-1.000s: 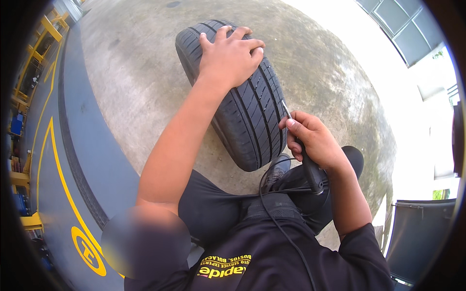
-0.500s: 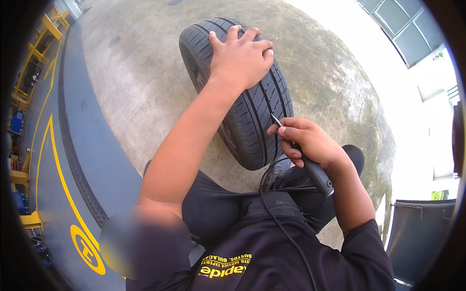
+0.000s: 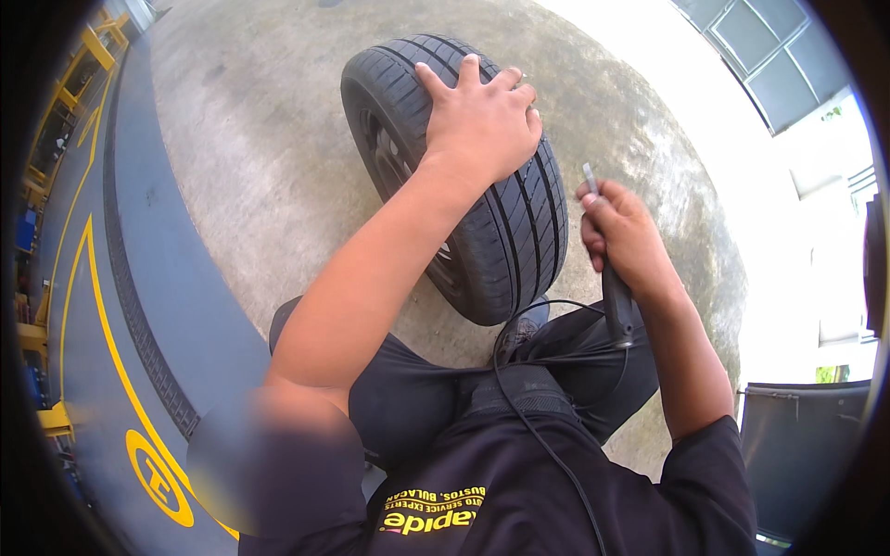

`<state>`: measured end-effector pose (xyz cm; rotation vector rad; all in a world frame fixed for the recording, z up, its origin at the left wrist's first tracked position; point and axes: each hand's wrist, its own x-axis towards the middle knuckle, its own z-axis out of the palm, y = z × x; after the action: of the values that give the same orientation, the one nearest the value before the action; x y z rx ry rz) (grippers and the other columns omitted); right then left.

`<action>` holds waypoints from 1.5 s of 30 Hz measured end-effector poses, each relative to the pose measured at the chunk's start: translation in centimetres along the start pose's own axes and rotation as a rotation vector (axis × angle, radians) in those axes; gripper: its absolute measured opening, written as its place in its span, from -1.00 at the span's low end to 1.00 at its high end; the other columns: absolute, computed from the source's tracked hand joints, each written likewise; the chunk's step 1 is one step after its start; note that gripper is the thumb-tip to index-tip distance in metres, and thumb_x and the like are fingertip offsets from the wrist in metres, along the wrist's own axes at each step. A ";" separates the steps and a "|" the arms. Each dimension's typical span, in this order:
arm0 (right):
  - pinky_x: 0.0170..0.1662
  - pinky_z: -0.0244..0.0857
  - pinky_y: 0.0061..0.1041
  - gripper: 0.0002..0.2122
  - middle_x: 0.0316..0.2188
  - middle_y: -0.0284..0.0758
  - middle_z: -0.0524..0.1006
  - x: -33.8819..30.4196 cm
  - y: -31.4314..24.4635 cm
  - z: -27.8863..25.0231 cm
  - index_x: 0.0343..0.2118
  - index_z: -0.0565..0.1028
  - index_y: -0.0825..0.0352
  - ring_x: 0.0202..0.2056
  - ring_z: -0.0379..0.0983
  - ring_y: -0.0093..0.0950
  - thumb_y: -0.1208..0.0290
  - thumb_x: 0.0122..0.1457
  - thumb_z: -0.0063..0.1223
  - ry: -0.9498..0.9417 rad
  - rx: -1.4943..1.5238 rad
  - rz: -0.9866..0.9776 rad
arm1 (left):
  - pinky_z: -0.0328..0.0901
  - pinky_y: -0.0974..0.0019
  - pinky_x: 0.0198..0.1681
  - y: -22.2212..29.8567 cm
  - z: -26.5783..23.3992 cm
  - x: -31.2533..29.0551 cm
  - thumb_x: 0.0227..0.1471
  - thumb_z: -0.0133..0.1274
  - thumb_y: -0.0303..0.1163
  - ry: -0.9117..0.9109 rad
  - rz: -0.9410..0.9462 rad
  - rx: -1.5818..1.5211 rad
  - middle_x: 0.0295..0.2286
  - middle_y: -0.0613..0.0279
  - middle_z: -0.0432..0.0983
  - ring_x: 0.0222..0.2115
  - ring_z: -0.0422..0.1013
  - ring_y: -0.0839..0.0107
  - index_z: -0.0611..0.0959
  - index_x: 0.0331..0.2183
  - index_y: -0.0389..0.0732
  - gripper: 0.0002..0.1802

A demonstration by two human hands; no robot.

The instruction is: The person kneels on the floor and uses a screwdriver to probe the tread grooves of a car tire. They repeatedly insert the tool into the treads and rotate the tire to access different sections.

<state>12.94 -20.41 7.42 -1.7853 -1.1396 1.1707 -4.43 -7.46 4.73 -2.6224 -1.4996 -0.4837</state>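
Observation:
A black car tyre on a wheel stands upright and tilted on the floor in front of me. My left hand lies on the upper tread with its fingers spread, and nothing is in it. To the right of the tyre and apart from it, my right hand is closed around a black-handled tool with a narrow metal blade. The blade points up past my thumb, and the handle's round end sticks out below my palm. Spokes of the wheel show partly on the tyre's left side.
Concrete floor lies around the tyre. My shoe is close by its lower end. A thin black cable runs down over my shirt. On the left is a blue-grey floor strip with yellow lines; a dark panel stands at right.
My right hand has lifted the tool off the tread and moved it up and to the right. My left hand has shifted slightly right, and the tyre has turned a little.

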 end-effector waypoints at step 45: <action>-0.55 0.23 -0.56 -0.73 -0.65 -0.54 0.27 -1.5 -0.4 -6.0 0.03 0.49 0.39 -0.66 0.24 -0.68 0.35 0.51 -0.20 -0.073 -0.129 0.018 | -0.16 -0.64 0.36 2.3 1.4 -2.6 0.33 -0.10 -0.06 0.082 0.022 0.005 0.29 0.39 0.36 0.39 0.09 0.06 0.63 0.16 0.15 -0.55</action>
<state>18.15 -22.17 10.27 -1.8659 -1.2698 1.2059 -3.31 -10.48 2.79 -2.5789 -1.4438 -0.5779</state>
